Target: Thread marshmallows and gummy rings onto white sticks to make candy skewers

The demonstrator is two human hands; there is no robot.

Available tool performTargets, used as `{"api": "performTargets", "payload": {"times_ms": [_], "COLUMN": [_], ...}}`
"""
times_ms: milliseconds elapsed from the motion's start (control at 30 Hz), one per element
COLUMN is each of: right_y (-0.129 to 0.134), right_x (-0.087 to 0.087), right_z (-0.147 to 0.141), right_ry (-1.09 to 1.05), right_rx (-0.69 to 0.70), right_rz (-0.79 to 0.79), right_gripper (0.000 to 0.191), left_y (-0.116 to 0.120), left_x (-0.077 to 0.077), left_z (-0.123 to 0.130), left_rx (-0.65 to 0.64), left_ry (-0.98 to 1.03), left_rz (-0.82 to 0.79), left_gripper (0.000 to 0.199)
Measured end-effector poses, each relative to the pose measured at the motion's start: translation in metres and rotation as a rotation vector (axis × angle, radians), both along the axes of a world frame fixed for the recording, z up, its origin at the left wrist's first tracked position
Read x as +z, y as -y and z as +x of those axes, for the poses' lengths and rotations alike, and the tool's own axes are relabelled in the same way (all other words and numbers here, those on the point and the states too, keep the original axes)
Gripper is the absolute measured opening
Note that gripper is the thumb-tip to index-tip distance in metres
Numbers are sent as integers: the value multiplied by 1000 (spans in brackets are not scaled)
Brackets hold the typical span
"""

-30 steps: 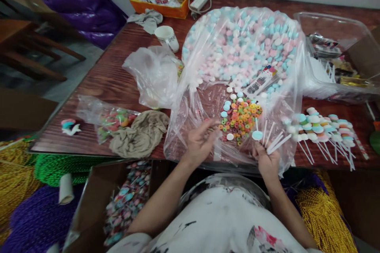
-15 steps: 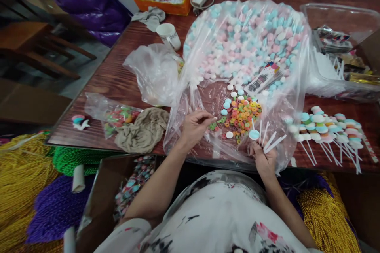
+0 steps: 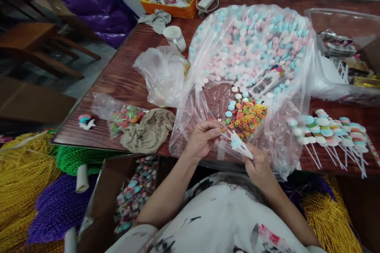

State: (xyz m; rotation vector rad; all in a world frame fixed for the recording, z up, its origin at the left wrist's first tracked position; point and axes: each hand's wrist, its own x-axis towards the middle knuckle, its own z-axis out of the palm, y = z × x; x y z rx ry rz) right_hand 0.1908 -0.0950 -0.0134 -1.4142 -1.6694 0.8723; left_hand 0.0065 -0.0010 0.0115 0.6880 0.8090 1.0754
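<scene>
My right hand (image 3: 257,162) is closed around several white sticks (image 3: 244,150), which point up and left; a pale blue candy sits among them. The fingers of my left hand (image 3: 204,138) are pinched at the tip of one stick; whatever small piece they hold is hidden. Just beyond both hands lie colourful ring-shaped candies (image 3: 247,118) on clear plastic, with a few white and blue round candies beside them. A large clear bag of pastel candies (image 3: 252,43) spreads behind, with printed packets (image 3: 267,81) on it.
Finished candy skewers (image 3: 332,130) lie at the right. A brown cloth (image 3: 148,130), a small candy bag (image 3: 126,118) and a white mug (image 3: 174,38) are at the left. An orange tray (image 3: 169,4) and a clear bin (image 3: 341,91) stand farther back.
My right hand has turned, swinging the sticks leftward. My left hand has moved right and down to meet them. The view has shifted slightly.
</scene>
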Motion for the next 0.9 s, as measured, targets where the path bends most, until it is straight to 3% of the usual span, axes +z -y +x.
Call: {"api": "performTargets", "payload": {"times_ms": [133,233,333,433,500,567,667,733,800,900], "right_y": [4,8,10,11,9,6,3,2,2,1], "right_x": [-10,-13,-16,-22,-27,-31,-34,-34,-32,-29], "right_z": [2,-1,-3,0,7,13,18,17,15,12], "right_ry": [-51,-83,-121,-151,-187,-221,-202,-155,-110,-81], "right_rx": [-63,-56,-26,-88,-180,-258,-266,-217,-164,-126], "right_rz": [-50,-32,20,14,-23,-43,-36,-24,-14,6], "right_gripper": [19,21,24,26,29,33,34,29,26,24], "left_y": [6,19,33,29,12,-10,-38,-46,-45,-36], "left_x": [-3,-13,-24,-29,-29,-30,-32,-34,-35,-29], "left_z": [-2,6,18,20,13,5,-2,-2,-1,0], "left_rx": [9,10,-78,-122,-84,-49,-219,-292,-243,-116], "left_ry": [-93,-96,-45,-108,-290,-608,-1122,-1258,-1183,-801], "left_rz": [109,76,-13,9,159,413,763,849,814,521], "left_gripper": [15,19,38,57,51,30,8,13,14,10]}}
